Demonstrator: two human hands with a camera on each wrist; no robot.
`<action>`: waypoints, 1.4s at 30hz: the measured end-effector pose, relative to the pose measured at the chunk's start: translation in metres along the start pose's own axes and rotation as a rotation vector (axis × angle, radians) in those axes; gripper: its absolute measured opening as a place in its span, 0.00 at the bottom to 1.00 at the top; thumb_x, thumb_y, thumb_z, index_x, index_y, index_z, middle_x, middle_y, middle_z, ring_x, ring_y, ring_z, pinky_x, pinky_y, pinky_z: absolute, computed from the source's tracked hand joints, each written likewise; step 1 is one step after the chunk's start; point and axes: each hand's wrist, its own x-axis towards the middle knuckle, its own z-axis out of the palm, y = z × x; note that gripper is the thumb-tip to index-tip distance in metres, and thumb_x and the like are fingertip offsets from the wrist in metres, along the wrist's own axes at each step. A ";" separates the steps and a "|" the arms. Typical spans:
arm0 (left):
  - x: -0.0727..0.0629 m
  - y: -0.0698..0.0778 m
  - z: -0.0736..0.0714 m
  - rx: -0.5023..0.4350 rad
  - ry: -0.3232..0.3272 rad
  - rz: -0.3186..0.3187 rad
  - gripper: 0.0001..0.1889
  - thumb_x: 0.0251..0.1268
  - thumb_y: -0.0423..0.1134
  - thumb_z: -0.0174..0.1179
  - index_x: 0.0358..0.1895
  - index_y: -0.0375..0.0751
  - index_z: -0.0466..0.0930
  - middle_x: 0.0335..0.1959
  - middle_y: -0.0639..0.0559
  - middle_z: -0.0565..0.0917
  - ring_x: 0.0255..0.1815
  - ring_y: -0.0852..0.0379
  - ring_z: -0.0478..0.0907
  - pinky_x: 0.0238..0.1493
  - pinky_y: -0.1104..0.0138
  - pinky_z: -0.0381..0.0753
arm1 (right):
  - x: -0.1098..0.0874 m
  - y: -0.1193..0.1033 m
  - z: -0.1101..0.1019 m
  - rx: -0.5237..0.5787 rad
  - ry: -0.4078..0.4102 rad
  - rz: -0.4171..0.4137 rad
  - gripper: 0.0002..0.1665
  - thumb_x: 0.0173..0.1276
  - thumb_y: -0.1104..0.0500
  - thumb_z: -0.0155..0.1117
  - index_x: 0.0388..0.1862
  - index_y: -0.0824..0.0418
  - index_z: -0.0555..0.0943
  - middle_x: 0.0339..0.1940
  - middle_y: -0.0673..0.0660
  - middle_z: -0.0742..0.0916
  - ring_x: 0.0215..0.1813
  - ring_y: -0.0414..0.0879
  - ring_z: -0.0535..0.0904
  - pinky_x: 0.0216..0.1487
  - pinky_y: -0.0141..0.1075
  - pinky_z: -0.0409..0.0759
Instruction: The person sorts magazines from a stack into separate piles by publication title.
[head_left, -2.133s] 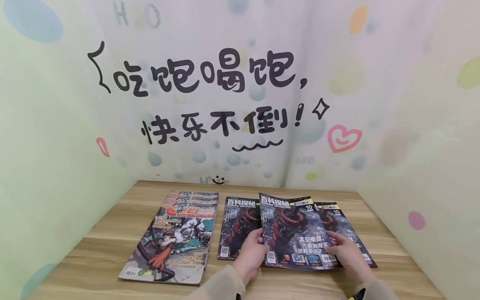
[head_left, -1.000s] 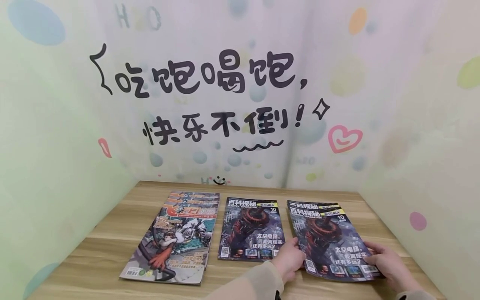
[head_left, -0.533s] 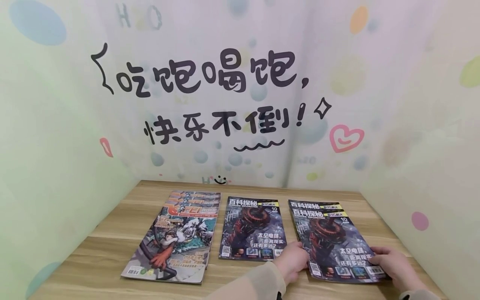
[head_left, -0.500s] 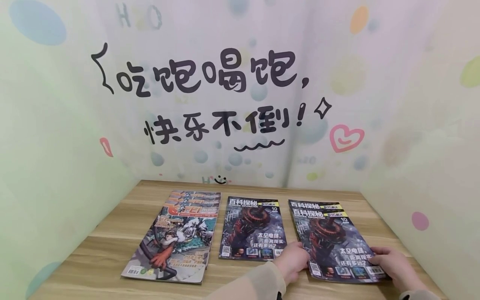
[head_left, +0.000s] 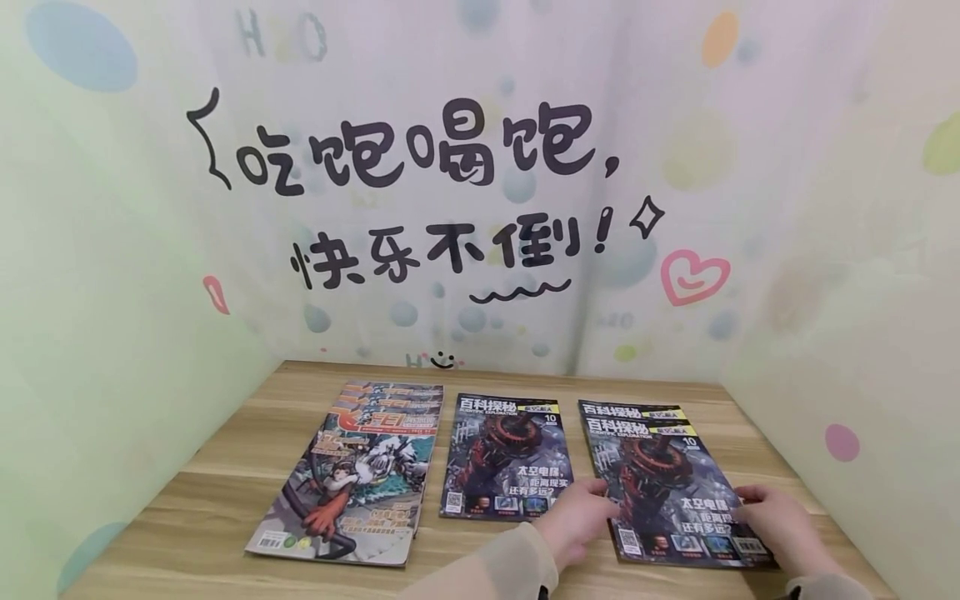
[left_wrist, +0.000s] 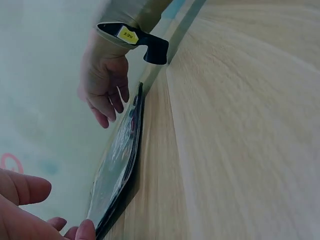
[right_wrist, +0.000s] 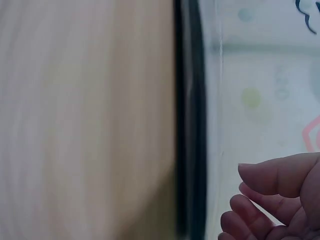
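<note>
A dark magazine with a red machine on its cover lies flat at the right of the table. It covers most of a matching magazine, whose top strip shows behind it. My left hand is beside its lower left edge, thumb and fingers apart. At the right edge is my right hand, fingers loosely bent. In the left wrist view, a gap separates the right hand from the magazine edge. The right wrist view shows nothing between that hand's thumb and fingers. Whether the left fingertips touch the edge, I cannot tell.
Another copy of the dark magazine lies in the middle. Further left, comic-style magazines overlap in a fanned pile. Wood-grain tabletop surrounds them, and a printed curtain with black lettering closes off the back.
Both hands carried the top magazine rightward from beside the middle copy and laid it over the right-hand one. Since half a second ago, the fingers have loosened from its edges.
</note>
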 end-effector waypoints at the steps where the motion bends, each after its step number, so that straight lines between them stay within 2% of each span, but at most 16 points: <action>1: 0.000 0.000 -0.003 0.010 -0.007 0.008 0.27 0.50 0.25 0.57 0.58 0.24 0.72 0.56 0.34 0.75 0.56 0.39 0.70 0.61 0.43 0.65 | 0.000 -0.004 0.001 -0.019 0.005 -0.011 0.32 0.53 0.61 0.65 0.55 0.79 0.73 0.46 0.74 0.81 0.45 0.59 0.75 0.41 0.43 0.69; 3: 0.001 0.001 -0.011 0.037 -0.021 0.021 0.25 0.52 0.26 0.57 0.58 0.25 0.72 0.54 0.37 0.76 0.54 0.43 0.71 0.59 0.45 0.68 | 0.000 -0.015 0.005 -0.025 0.013 -0.031 0.32 0.54 0.60 0.65 0.56 0.78 0.74 0.46 0.72 0.83 0.45 0.58 0.76 0.41 0.43 0.70; 6: 0.002 0.001 -0.025 0.084 -0.034 0.041 0.24 0.55 0.28 0.58 0.58 0.26 0.73 0.53 0.38 0.76 0.52 0.46 0.72 0.57 0.49 0.71 | -0.001 -0.033 0.014 0.024 0.017 -0.046 0.32 0.57 0.61 0.65 0.58 0.77 0.73 0.47 0.72 0.83 0.45 0.58 0.77 0.41 0.44 0.74; 9: 0.004 0.002 -0.042 0.138 -0.040 0.047 0.24 0.57 0.30 0.58 0.59 0.29 0.73 0.53 0.39 0.77 0.49 0.49 0.74 0.54 0.51 0.75 | -0.003 -0.053 0.026 0.079 0.028 -0.074 0.29 0.61 0.62 0.62 0.58 0.78 0.72 0.48 0.73 0.82 0.47 0.62 0.78 0.45 0.49 0.76; 13: 0.004 0.004 -0.063 0.186 -0.034 0.063 0.24 0.60 0.33 0.59 0.60 0.30 0.73 0.51 0.41 0.79 0.49 0.49 0.75 0.51 0.52 0.76 | -0.005 -0.082 0.046 0.127 0.038 -0.075 0.26 0.64 0.61 0.61 0.57 0.76 0.74 0.49 0.71 0.83 0.50 0.62 0.77 0.48 0.53 0.75; 18: 0.004 0.006 -0.087 0.212 0.000 0.074 0.25 0.61 0.34 0.59 0.62 0.30 0.71 0.51 0.42 0.79 0.51 0.48 0.75 0.53 0.50 0.74 | -0.009 -0.112 0.077 0.220 0.025 -0.065 0.25 0.66 0.59 0.61 0.58 0.73 0.75 0.50 0.69 0.82 0.51 0.59 0.77 0.51 0.52 0.75; 24: 0.005 0.005 -0.113 0.235 0.056 0.080 0.24 0.63 0.35 0.58 0.62 0.30 0.70 0.56 0.37 0.76 0.55 0.42 0.74 0.57 0.46 0.72 | -0.015 -0.141 0.109 0.290 0.020 -0.101 0.25 0.66 0.60 0.60 0.59 0.73 0.74 0.50 0.68 0.82 0.52 0.59 0.77 0.53 0.52 0.74; 32: 0.008 0.000 -0.143 0.246 0.151 0.093 0.24 0.67 0.33 0.54 0.64 0.26 0.67 0.58 0.32 0.73 0.58 0.38 0.71 0.58 0.47 0.71 | -0.014 -0.163 0.136 0.339 0.018 -0.127 0.28 0.66 0.61 0.59 0.61 0.76 0.71 0.56 0.72 0.78 0.57 0.64 0.73 0.57 0.55 0.72; 38: 0.007 -0.004 -0.155 0.236 0.193 0.102 0.24 0.67 0.31 0.53 0.63 0.23 0.66 0.58 0.29 0.73 0.60 0.36 0.70 0.60 0.47 0.69 | -0.015 -0.170 0.150 0.413 -0.028 -0.089 0.31 0.68 0.62 0.57 0.64 0.78 0.66 0.63 0.75 0.72 0.62 0.67 0.69 0.61 0.58 0.69; 42: 0.005 -0.007 -0.161 0.224 0.217 0.098 0.23 0.67 0.31 0.53 0.63 0.24 0.67 0.57 0.29 0.73 0.58 0.36 0.71 0.59 0.47 0.70 | -0.016 -0.172 0.157 0.417 -0.032 -0.058 0.31 0.68 0.61 0.58 0.65 0.78 0.66 0.64 0.76 0.71 0.64 0.69 0.66 0.62 0.59 0.66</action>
